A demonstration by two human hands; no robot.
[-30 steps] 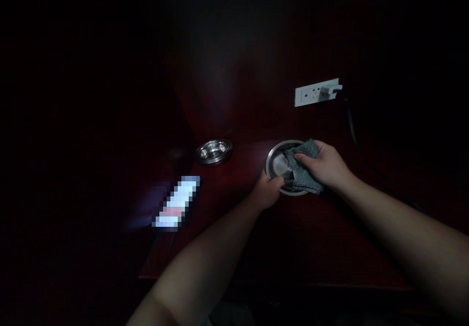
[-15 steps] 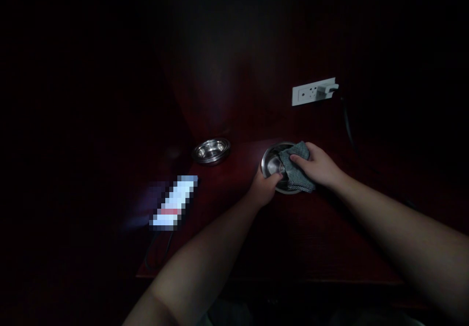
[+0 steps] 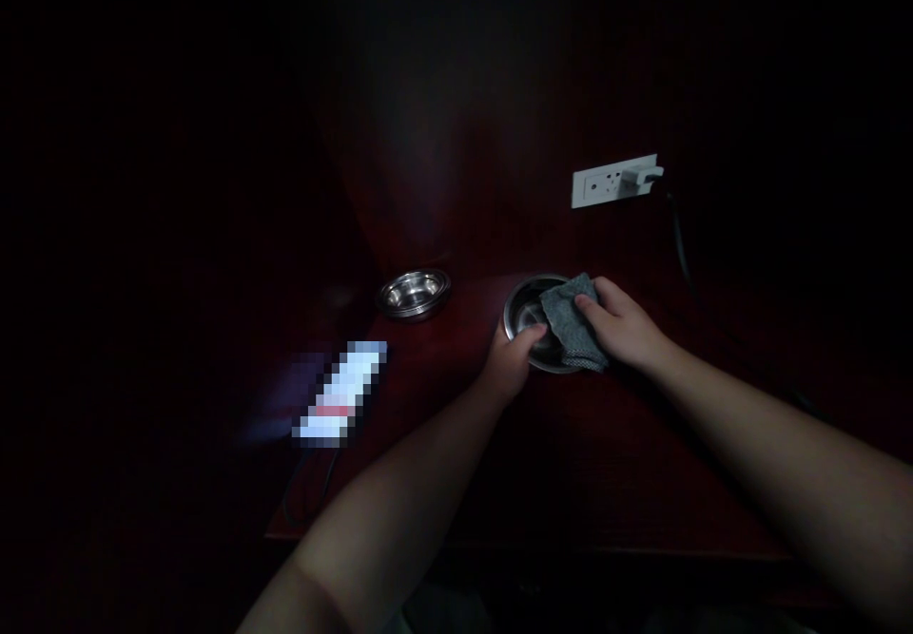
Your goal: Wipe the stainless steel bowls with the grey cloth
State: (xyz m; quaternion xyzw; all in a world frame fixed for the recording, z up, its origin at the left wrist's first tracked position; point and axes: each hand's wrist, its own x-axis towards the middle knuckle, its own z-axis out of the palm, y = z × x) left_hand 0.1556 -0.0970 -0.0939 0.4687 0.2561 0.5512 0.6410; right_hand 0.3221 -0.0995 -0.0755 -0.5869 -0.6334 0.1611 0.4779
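Observation:
On a dark red wooden table (image 3: 571, 463) sits a shallow steel bowl (image 3: 524, 306). My left hand (image 3: 512, 360) grips its near left rim, thumb over the edge. My right hand (image 3: 622, 328) presses a grey cloth (image 3: 571, 328) into the right half of the bowl, fingers closed on the cloth. The cloth hides part of the bowl's inside and its right rim.
A second steel bowl (image 3: 414, 292) stands to the left near the wall. A lit phone (image 3: 340, 393) with a cable lies at the table's left edge. A white wall socket (image 3: 613, 182) with a plug and dark cord is behind the bowl. The room is very dark.
The bowl, cloth and both hands have shifted slightly left and away from me. The cloth now sits a little more over the bowl's right side.

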